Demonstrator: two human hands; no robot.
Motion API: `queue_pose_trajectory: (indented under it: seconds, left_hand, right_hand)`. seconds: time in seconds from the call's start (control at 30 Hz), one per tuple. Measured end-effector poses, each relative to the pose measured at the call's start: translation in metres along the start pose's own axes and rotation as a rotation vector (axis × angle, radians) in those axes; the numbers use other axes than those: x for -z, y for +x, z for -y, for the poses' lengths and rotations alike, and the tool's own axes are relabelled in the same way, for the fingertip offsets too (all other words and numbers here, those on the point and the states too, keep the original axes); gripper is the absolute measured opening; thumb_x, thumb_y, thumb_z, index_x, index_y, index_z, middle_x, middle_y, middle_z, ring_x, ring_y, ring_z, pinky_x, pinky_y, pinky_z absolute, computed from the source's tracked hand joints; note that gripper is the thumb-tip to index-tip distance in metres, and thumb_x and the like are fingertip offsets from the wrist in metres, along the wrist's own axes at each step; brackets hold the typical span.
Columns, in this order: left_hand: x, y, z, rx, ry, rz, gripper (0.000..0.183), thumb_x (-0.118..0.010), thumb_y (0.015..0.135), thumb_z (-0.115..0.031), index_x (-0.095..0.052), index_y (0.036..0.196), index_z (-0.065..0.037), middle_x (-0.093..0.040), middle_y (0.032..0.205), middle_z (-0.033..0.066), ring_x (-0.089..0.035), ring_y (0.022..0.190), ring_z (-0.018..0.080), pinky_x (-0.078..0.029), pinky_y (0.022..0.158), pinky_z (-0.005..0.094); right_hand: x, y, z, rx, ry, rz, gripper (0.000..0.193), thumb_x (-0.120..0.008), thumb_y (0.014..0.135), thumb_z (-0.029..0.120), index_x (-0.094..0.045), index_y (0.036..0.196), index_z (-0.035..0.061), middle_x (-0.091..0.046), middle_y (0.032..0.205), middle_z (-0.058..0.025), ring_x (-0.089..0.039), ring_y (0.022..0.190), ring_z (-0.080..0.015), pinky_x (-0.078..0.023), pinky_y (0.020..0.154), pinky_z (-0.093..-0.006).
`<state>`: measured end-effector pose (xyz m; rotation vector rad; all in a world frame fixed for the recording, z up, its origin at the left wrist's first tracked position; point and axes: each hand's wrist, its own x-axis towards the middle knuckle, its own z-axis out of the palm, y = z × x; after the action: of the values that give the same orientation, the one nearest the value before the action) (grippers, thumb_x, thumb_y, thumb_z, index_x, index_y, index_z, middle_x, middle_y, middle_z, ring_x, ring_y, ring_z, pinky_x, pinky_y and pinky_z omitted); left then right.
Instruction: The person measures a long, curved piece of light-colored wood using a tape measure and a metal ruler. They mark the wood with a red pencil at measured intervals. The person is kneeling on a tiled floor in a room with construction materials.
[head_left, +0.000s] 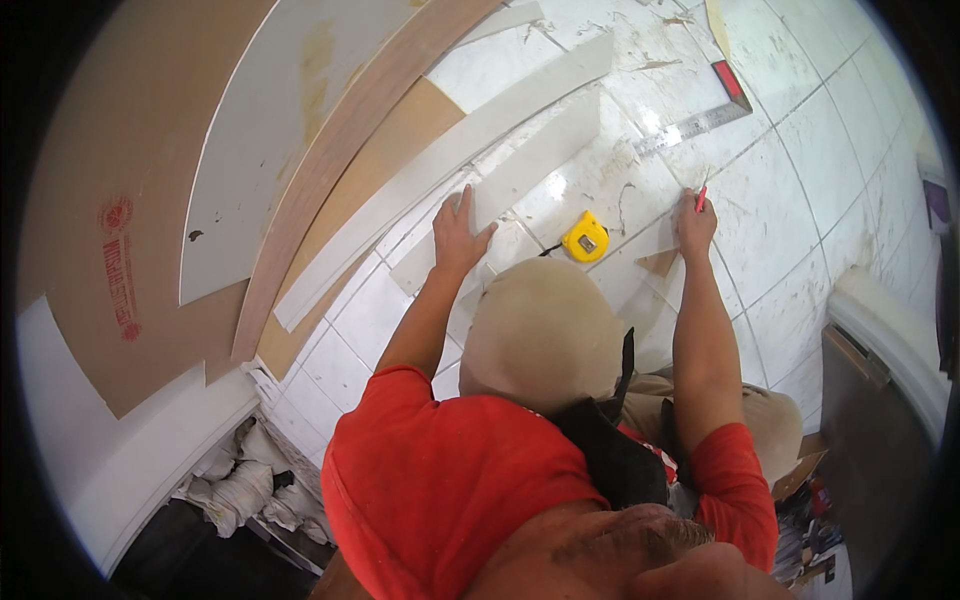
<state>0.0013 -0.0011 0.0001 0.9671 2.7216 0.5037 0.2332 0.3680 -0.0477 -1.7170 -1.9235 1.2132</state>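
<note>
My left hand (460, 232) rests with its fingers spread at the near end of a short pale strip (540, 150) lying on the tiles. A longer white strip (450, 165) lies just beyond it, to the left. In my right hand (697, 222), low over the floor, is a thin red pencil (701, 198) with its tip pointing away from me. Between my hands, in front of my knee, sits a yellow tape measure (586, 238). A square (692, 130) with a metal blade and red-and-dark handle lies beyond my right hand.
Large brown and grey sheets (150, 200) and a reddish-brown wooden plank (340, 150) lean or lie at the left. A small brown offcut (657, 262) is beside my right wrist. Scraps and dirt mark the white tiles (780, 190). Crumpled sacks (245, 490) lie at lower left.
</note>
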Motion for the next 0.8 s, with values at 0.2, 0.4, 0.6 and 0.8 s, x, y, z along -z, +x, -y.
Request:
queue_pose_trajectory:
  seconds: [0.2, 0.4, 0.6, 0.8]
  left_hand:
    - [0.004, 0.015, -0.009, -0.055, 0.007, 0.081, 0.086, -0.077, 0.078, -0.028, -0.034, 0.150, -0.010, -0.046, 0.133, 0.0233, -0.045, 0.121, 0.0392, -0.035, 0.104, 0.0479]
    - [-0.001, 0.020, -0.012, -0.091, -0.002, 0.049, 0.085, -0.077, 0.079, -0.027, -0.034, 0.150, -0.010, -0.047, 0.133, 0.0222, -0.045, 0.119, 0.0384, -0.035, 0.103, 0.0473]
    - [-0.008, 0.034, -0.023, -0.130, -0.033, 0.031, 0.086, -0.077, 0.078, -0.027, -0.034, 0.150, -0.008, -0.047, 0.131, 0.0214, -0.045, 0.119, 0.0379, -0.033, 0.104, 0.0467]
    - [-0.004, 0.043, -0.032, -0.072, -0.040, 0.089, 0.087, -0.077, 0.078, -0.027, -0.034, 0.150, -0.008, -0.047, 0.131, 0.0202, -0.044, 0.121, 0.0370, -0.031, 0.106, 0.0464]
  right_hand:
    - [-0.008, -0.019, 0.017, 0.157, -0.266, 0.111, 0.035, -0.057, 0.093, 0.037, -0.069, 0.102, 0.0054, -0.068, 0.091, -0.0240, -0.064, 0.088, -0.0421, -0.049, 0.077, -0.0460]
    - [-0.035, -0.099, 0.085, 0.129, -0.370, 0.526, 0.061, -0.071, 0.079, 0.056, -0.063, 0.099, -0.0012, -0.066, 0.088, -0.0261, -0.065, 0.082, -0.0409, -0.052, 0.076, -0.0447]
    - [-0.053, -0.148, 0.091, 0.044, -0.385, 0.456, 0.077, -0.078, 0.072, 0.054, -0.052, 0.122, 0.0016, -0.057, 0.116, -0.0205, -0.061, 0.105, -0.0360, -0.050, 0.089, -0.0422]
    - [-0.057, -0.138, 0.079, -0.066, -0.301, 0.471, 0.077, -0.081, 0.068, 0.054, -0.056, 0.114, -0.0011, -0.059, 0.114, -0.0211, -0.062, 0.103, -0.0345, -0.050, 0.088, -0.0413]
